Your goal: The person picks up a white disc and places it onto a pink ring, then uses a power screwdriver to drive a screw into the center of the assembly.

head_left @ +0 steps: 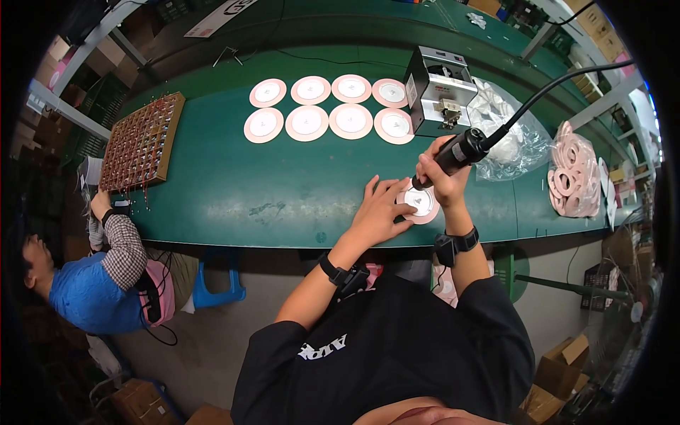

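Fingers (388, 195) of left hand (379, 212) flat on pink disc (419, 204), right hand (440, 177) gripping black tool (453, 154) — eight discs (327, 106) laid out, pile (572, 177) waiting.

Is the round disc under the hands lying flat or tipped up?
Flat: the disc lies on the green table, left hand pressing it.

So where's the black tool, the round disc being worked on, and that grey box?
black tool (459, 151), head view, middle of its handle
round disc (423, 203), head view, its pale centre
grey box (439, 90), head view, its front face
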Demonstrator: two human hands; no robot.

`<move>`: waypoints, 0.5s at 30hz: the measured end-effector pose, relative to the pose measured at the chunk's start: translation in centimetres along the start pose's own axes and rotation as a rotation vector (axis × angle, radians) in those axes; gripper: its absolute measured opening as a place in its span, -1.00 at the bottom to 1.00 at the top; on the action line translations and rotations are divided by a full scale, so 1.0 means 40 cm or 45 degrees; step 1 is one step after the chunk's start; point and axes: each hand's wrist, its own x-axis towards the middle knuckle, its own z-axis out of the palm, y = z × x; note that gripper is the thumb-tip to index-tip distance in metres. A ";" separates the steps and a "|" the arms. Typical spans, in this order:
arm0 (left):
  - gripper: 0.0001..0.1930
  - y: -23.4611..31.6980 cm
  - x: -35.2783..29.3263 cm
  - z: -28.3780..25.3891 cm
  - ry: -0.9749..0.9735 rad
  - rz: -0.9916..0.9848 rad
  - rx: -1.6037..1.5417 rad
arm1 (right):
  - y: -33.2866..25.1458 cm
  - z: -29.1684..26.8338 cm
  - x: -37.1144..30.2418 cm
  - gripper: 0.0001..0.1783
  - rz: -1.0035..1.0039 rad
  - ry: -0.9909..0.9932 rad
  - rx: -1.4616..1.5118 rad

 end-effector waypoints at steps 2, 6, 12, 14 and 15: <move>-0.73 0.000 -0.001 -0.001 0.004 0.001 -0.001 | 0.000 -0.005 -0.002 -0.71 -0.011 0.044 0.033; -0.74 0.000 0.000 -0.003 0.007 0.006 -0.002 | 0.011 -0.010 -0.008 -0.72 -0.124 0.054 0.047; -0.75 -0.001 -0.003 0.001 0.030 0.035 0.019 | -0.060 -0.065 0.095 -0.58 -0.278 0.147 -0.179; -0.75 0.005 -0.006 0.000 0.039 0.046 0.029 | -0.075 -0.111 0.171 -0.68 -0.435 0.261 -0.285; -0.75 0.009 -0.007 0.000 0.040 0.054 0.024 | -0.086 -0.128 0.208 -0.68 -0.448 0.262 -0.282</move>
